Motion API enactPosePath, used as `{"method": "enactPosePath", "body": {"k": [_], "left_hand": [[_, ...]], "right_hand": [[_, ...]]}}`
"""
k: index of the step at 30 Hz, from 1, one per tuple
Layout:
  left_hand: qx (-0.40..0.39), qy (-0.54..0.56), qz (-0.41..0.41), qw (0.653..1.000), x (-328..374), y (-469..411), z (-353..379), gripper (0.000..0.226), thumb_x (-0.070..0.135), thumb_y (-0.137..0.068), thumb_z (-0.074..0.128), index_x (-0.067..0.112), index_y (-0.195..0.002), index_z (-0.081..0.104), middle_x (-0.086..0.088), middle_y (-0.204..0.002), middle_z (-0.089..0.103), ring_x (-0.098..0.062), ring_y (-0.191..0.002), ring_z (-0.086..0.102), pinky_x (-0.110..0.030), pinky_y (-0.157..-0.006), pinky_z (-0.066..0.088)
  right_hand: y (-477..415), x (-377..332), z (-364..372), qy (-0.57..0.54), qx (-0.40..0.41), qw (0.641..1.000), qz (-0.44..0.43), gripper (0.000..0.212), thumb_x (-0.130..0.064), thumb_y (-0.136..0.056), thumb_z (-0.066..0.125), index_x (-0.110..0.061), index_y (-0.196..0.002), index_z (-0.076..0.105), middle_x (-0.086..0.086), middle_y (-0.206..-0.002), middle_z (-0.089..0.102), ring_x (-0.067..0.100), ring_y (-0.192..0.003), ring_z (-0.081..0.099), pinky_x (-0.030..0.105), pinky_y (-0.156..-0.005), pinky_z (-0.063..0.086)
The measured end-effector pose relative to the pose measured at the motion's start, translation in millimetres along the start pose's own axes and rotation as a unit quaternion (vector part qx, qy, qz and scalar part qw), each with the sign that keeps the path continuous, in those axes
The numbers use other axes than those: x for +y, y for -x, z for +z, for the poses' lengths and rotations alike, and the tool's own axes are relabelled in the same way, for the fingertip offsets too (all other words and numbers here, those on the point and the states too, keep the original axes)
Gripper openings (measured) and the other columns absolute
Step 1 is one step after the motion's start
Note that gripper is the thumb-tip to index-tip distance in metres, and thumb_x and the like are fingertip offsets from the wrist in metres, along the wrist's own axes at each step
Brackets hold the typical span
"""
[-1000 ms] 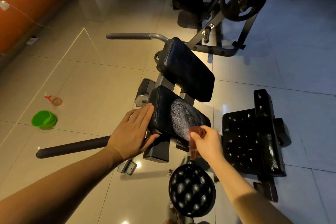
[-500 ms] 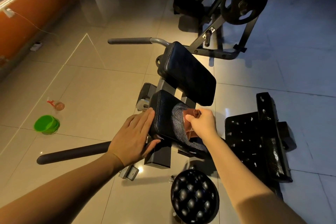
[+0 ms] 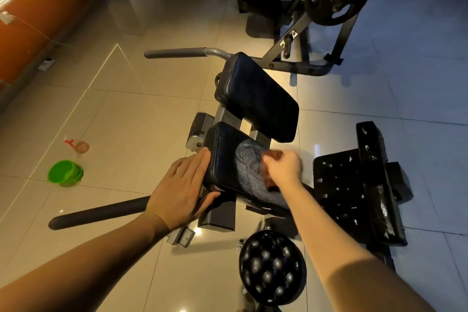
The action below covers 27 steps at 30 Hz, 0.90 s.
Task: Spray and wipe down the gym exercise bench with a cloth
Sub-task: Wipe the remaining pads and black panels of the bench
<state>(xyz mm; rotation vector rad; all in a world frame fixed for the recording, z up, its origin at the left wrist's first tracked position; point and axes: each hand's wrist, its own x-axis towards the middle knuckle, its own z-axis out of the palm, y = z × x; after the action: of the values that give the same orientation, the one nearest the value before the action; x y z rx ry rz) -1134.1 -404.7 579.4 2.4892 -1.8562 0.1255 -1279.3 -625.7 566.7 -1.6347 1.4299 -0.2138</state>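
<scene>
**Seat Pad Wipe**

The seat pad (image 3: 225,159) sits mid-frame with a wet, streaked patch (image 3: 250,172) on it. The right hand (image 3: 285,167) grips a brown cloth (image 3: 273,154) against the pad. The left hand (image 3: 181,190), fingers straight, presses the pad's left edge. A spray bottle (image 3: 79,146) is on the floor at left.

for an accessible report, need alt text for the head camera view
A right hand grips a reddish-brown cloth on a gym bench's lower black pad, beside a smeared patch, while the left hand presses flat against the pad's side. A green bucket and spray bottle sit on the tiled floor.
</scene>
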Motion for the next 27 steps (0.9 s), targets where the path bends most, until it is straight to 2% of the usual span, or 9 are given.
{"method": "enactPosePath", "body": {"k": [3, 5, 9, 11, 13, 16, 21, 24, 27], "left_hand": [[-0.003, 0.008, -0.001, 1.0, 0, 1, 0, 0.087, 0.067, -0.101, 0.034, 0.004, -0.16, 0.024, -0.02, -0.159, 0.038, -0.032, -0.141, 0.044, -0.045, -0.119, 0.033], [-0.003, 0.004, 0.0, 1.0, -1, 1, 0, 0.088, 0.068, -0.101, 0.033, 0.004, -0.16, 0.024, -0.019, -0.16, 0.038, -0.032, -0.141, 0.044, -0.044, -0.12, 0.031], [0.001, -0.008, -0.001, 1.0, -1, 1, 1, 0.088, 0.066, -0.1, 0.037, 0.003, -0.16, 0.023, -0.019, -0.161, 0.037, -0.031, -0.139, 0.045, -0.044, -0.118, 0.031], [0.001, -0.01, -0.003, 1.0, 0, 2, 1, 0.088, 0.066, -0.1, 0.037, 0.003, -0.16, 0.023, -0.019, -0.161, 0.036, -0.031, -0.139, 0.045, -0.044, -0.118, 0.033], [-0.002, -0.014, -0.007, 1.0, 1, 2, 0, 0.088, 0.067, -0.101, 0.035, 0.003, -0.16, 0.023, -0.019, -0.161, 0.036, -0.032, -0.139, 0.046, -0.045, -0.117, 0.034], [-0.009, -0.013, -0.012, 1.0, 1, 1, -1, 0.089, 0.068, -0.1, 0.034, 0.003, -0.16, 0.023, -0.019, -0.161, 0.037, -0.032, -0.139, 0.046, -0.046, -0.117, 0.036], [-0.009, -0.008, -0.011, 1.0, 2, 2, -2, 0.088, 0.067, -0.1, 0.037, 0.003, -0.16, 0.025, -0.019, -0.16, 0.038, -0.032, -0.138, 0.047, -0.046, -0.116, 0.037], [-0.005, -0.01, -0.01, 1.0, 2, 1, -2, 0.088, 0.066, -0.1, 0.036, 0.003, -0.16, 0.025, -0.019, -0.161, 0.037, -0.032, -0.137, 0.047, -0.045, -0.116, 0.035], [-0.005, -0.007, -0.011, 1.0, 4, 1, -3, 0.087, 0.066, -0.101, 0.034, 0.002, -0.16, 0.024, -0.02, -0.16, 0.037, -0.033, -0.138, 0.047, -0.045, -0.116, 0.035]], "right_hand": [[42, -40, 19, -0.027, -0.069, 0.989, -0.125, 0.005, -0.022, -0.094, 0.07, -0.017, -0.093, 0.068, -0.005, -0.087, 0.066, 0.006, -0.075, 0.064, 0.016, -0.055, 0.049], [64, -11, 12, -0.009, -0.081, 0.985, -0.149, 0.008, -0.023, -0.094, 0.07, -0.018, -0.087, 0.069, -0.006, -0.082, 0.067, 0.002, -0.073, 0.062, 0.012, -0.057, 0.047], [34, 76, -19, 0.082, 0.002, 0.997, -0.006, 0.007, -0.024, -0.087, 0.076, -0.019, -0.093, 0.076, 0.004, -0.085, 0.074, 0.026, -0.087, 0.071, 0.042, -0.081, 0.06], [1, 71, -19, 0.078, 0.037, 0.994, 0.06, 0.014, -0.024, -0.089, 0.076, -0.014, -0.099, 0.077, 0.008, -0.089, 0.075, 0.03, -0.09, 0.072, 0.045, -0.081, 0.061], [-18, 36, -7, 0.044, 0.046, 0.997, 0.042, 0.017, -0.024, -0.092, 0.073, -0.011, -0.102, 0.077, 0.005, -0.087, 0.073, 0.024, -0.084, 0.071, 0.033, -0.067, 0.058], [-14, -37, 14, -0.013, 0.001, 0.997, -0.072, 0.01, -0.021, -0.092, 0.071, -0.014, -0.099, 0.075, -0.002, -0.083, 0.069, 0.013, -0.073, 0.066, 0.018, -0.049, 0.042], [57, -27, 15, -0.037, -0.119, 0.978, -0.169, 0.009, -0.026, -0.095, 0.069, -0.021, -0.101, 0.072, -0.006, -0.092, 0.07, 0.002, -0.083, 0.065, 0.015, -0.067, 0.052], [38, 27, -7, -0.009, -0.063, 0.993, -0.103, 0.013, -0.021, -0.091, 0.072, -0.029, -0.081, 0.068, -0.005, -0.079, 0.071, 0.004, -0.073, 0.067, 0.023, -0.07, 0.057], [-12, 36, -22, 0.057, -0.005, 0.998, 0.023, 0.004, -0.02, -0.093, 0.072, -0.019, -0.095, 0.075, 0.004, -0.089, 0.074, 0.02, -0.079, 0.07, 0.023, -0.056, 0.051]]}}
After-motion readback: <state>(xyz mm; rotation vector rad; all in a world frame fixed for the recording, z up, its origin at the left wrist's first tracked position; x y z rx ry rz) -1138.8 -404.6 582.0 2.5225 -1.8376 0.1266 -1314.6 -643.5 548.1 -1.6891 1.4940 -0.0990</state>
